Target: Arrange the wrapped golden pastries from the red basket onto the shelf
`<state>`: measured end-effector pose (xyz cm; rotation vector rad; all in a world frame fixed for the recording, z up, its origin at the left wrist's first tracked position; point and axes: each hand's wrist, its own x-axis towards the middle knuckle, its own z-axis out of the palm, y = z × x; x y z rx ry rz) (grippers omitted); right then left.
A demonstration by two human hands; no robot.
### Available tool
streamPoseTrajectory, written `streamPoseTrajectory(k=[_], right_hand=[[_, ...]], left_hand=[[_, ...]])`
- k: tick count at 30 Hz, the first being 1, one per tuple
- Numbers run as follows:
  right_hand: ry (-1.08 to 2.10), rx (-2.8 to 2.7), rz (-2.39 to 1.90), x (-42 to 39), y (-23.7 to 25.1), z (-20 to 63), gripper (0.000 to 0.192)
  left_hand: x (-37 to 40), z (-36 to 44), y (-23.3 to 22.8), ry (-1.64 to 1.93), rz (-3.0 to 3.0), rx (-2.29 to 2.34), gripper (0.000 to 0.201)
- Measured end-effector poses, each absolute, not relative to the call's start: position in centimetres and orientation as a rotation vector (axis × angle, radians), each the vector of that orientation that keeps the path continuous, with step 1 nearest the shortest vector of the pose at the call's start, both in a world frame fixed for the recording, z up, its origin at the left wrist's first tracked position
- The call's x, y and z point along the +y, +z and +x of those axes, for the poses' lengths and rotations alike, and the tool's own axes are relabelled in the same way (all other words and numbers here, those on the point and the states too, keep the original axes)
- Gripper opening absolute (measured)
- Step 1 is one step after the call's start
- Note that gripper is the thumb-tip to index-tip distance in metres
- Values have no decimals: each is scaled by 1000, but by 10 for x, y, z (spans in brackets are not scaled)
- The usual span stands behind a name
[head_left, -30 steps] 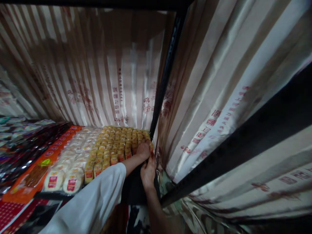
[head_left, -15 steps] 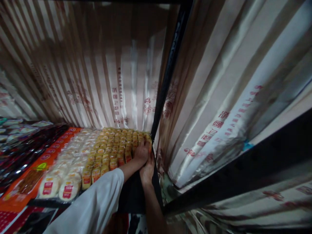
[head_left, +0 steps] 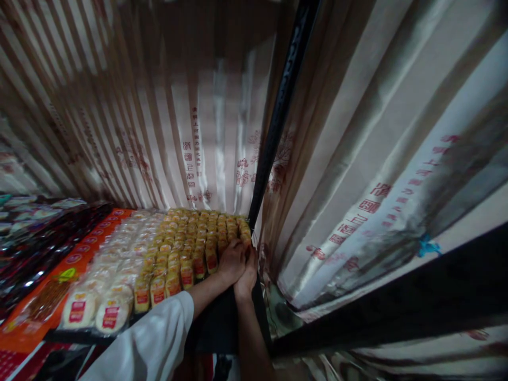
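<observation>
At the near end of the rightmost rows of yellow packaged cakes [head_left: 186, 248], my left hand [head_left: 233, 261] reaches over with its fingers curled. Close against it on the right is my right hand [head_left: 247, 274], its fingers bent round the end of the same row. Both hands are closed, and what lies inside the fingers is hidden. The yellow packets stand upright in long tight rows, with red labels on their near faces. Left of them, round white packaged cakes [head_left: 114, 309] lie in two rows, also with red labels.
An orange package [head_left: 43, 307] and dark shiny packets [head_left: 43, 254] lie further left. Behind the goods hangs a pleated, printed curtain [head_left: 218, 132]. A black post [head_left: 273, 121] rises at the table's back right corner. A black bar [head_left: 389, 291] crosses on the right, with a blue tie [head_left: 429, 246] above it.
My hands have moved nearer to me along the right edge of the rows. More yellow packets now show beyond my fingers. The view has shifted slightly.
</observation>
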<state>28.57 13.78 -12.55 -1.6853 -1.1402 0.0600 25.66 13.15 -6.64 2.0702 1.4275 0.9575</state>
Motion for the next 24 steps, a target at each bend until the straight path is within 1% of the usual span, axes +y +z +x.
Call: streamPoseTrajectory(k=[2,4,8,14,20,24], right_hand=[[93,-1123,-1688,141,-123,288,47],[134,-1119,-1696,145,-121,291,49],[158,-1091,-1731,156,-123,294,51],[98,-1176,-1682,162,-132,298,49],[26,-1204,-1682,154,-130,296,45],[80,-1243,-1687,157,-136,295,49]], left_hand=[[135,239,-49,936,2059,1360,36],[137,225,-39,927,1959,1331,32],[134,219,-43,936,1857,1282,38],[135,226,-57,818,2001,1482,44],[124,228,-27,768,1988,1427,42],[117,232,-8,667,1966,1502,46]])
